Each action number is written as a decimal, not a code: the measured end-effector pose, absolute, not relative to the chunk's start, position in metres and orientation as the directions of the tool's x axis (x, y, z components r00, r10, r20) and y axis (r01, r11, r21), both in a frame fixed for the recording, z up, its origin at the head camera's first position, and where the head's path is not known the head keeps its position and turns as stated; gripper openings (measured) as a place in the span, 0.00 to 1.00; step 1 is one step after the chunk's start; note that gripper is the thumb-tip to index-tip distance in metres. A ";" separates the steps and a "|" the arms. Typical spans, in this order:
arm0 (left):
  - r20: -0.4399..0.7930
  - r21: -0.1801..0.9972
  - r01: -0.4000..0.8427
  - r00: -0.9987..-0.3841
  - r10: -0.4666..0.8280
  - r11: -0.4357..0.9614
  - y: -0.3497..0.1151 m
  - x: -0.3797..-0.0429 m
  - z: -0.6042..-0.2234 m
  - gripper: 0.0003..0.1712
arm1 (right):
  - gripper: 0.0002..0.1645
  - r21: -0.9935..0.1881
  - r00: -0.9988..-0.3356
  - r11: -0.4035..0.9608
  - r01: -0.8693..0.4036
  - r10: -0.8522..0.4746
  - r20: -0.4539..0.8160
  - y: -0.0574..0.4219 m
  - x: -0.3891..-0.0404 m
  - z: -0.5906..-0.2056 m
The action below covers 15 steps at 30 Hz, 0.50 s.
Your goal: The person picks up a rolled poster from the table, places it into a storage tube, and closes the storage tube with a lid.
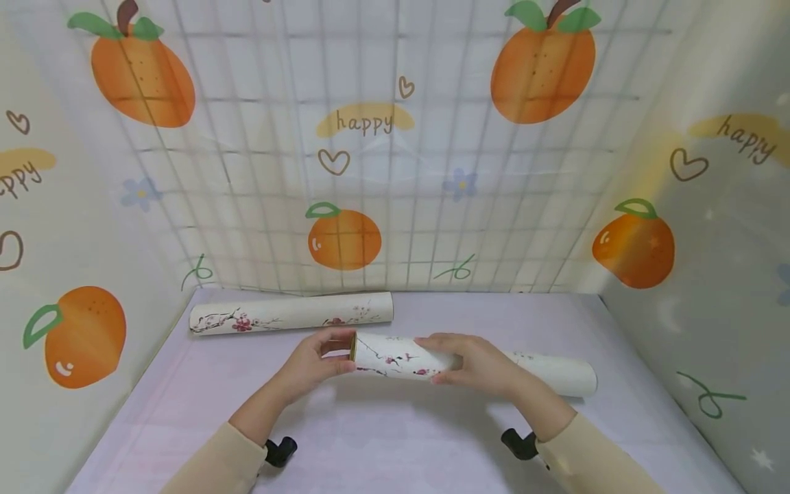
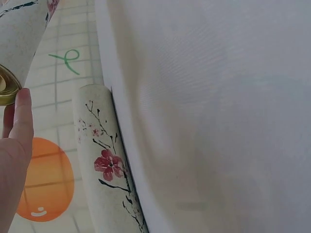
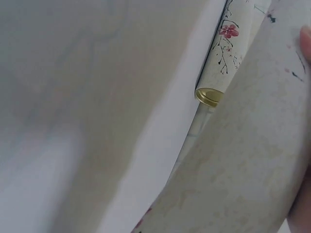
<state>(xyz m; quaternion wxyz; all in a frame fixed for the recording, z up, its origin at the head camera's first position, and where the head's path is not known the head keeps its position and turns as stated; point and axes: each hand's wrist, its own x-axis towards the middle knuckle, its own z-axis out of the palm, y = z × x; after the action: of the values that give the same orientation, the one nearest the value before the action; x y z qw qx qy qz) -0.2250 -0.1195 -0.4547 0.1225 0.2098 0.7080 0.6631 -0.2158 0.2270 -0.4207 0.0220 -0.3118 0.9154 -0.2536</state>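
A cream paper tube (image 1: 389, 355) printed with plum blossom branches is lifted slightly above the table, lying crosswise. The left hand (image 1: 317, 363) pinches its left end, thumb below and fingers above, at the gold metal rim (image 2: 8, 99). The right hand (image 1: 478, 362) grips the tube about its middle, hiding part of it, and the tube's plain right end (image 1: 574, 376) shows beyond that hand. Behind, a second matching tube (image 1: 296, 313) lies near the table's back edge. In the right wrist view, a gold-rimmed end (image 3: 210, 96) of this second tube is visible.
The table has a pale lilac cover (image 1: 395, 439). Walls of printed cloth with oranges and hearts enclose it at the back (image 1: 426, 206), left (image 1: 37, 240) and right (image 1: 728, 288). Black wrist mounts (image 1: 280, 451) sit at both sleeves.
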 end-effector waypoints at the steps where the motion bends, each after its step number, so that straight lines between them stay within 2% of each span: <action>1: 0.097 0.991 0.128 -0.885 0.456 0.037 -0.119 -0.225 -0.455 0.38 | 0.43 -0.476 -0.804 0.678 -0.560 -0.582 0.118 0.227 -0.216 -0.421; 6: 0.070 0.991 0.114 -0.895 0.440 0.073 -0.118 -0.224 -0.456 0.37 | 0.43 -0.427 -0.786 0.678 -0.598 -0.600 0.147 0.230 -0.217 -0.422; 11: 0.097 0.979 0.165 -0.891 0.443 0.118 -0.123 -0.226 -0.457 0.37 | 0.43 -0.345 -0.763 0.685 -0.642 -0.617 0.195 0.235 -0.219 -0.422; 15: 0.106 0.968 0.193 -0.893 0.438 0.158 -0.129 -0.229 -0.459 0.36 | 0.43 -0.322 -0.755 0.685 -0.654 -0.620 0.214 0.239 -0.221 -0.422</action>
<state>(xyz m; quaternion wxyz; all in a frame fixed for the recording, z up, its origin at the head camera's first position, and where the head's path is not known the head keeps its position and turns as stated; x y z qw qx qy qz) -0.2286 -0.1294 -0.4593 0.0999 0.2092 0.7543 0.6142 -0.2215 0.2388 -0.4218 -0.0441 -0.3474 0.9167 -0.1922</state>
